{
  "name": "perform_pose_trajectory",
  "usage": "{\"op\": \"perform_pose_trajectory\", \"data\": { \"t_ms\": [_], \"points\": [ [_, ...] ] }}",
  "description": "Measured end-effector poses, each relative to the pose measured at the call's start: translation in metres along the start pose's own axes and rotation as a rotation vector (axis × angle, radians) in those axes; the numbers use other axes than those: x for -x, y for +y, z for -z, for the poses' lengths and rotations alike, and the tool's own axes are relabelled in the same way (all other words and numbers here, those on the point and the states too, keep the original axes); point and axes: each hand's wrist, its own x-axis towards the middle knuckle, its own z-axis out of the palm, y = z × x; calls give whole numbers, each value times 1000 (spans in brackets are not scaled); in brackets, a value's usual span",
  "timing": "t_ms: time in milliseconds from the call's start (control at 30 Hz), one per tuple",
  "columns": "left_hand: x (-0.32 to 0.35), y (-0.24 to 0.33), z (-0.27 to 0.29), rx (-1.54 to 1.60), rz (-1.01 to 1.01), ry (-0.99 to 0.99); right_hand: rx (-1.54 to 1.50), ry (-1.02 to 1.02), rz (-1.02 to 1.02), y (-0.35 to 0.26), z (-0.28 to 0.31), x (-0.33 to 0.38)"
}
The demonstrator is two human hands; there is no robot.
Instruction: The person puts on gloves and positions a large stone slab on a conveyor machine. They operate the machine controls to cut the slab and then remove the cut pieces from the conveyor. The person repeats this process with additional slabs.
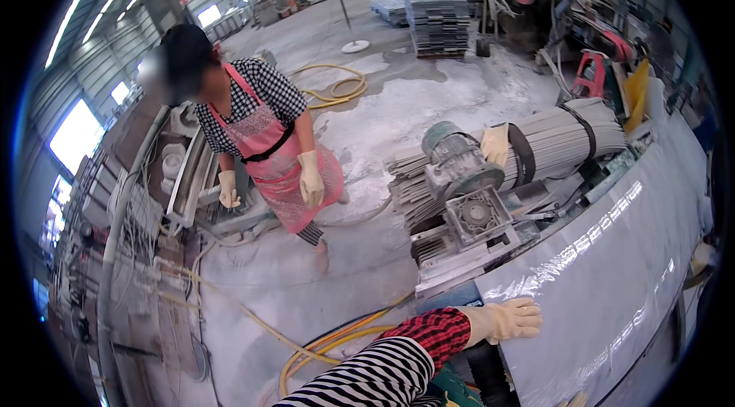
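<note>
My left hand [507,320], in a cream rubber glove, lies flat on the near left part of a glossy white slab [597,284]. Its fingers are stretched out and hold nothing. A striped sleeve with a red checked cuff covers that arm. At the bottom edge of the view only the gloved fingertips of my right hand [576,401] show, stretched out over the slab; the rest is out of sight. Just beyond the slab stands a machine with a dusty motor [453,158] and a square gearbox [478,214].
Another person [268,131] in a pink apron and cream gloves stands at the left. A cream glove [494,144] lies by the motor, against strapped grey strips [566,139]. Yellow hoses [306,357] cross the floor. Stacked slabs [436,20] and a pink stool [591,74] stand farther back.
</note>
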Motion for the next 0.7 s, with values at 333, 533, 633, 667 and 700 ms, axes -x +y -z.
{"op": "perform_pose_trajectory", "data": {
  "t_ms": [333,533,633,667,700],
  "points": [
    [13,24,-1,-81,230,127,-29,-42,9,12,-8,6],
    [9,26,9,-46,194,146,-60,12,42,11,-1,9],
    [9,28,13,-64,196,134,-50,32,23,-1,6,6],
    [8,28,13,-57,189,145,-20,-13,-8,-3,12,5],
    [11,27,12,-50,190,152,-26,-31,-23,-7,14,3]
  ]
}}
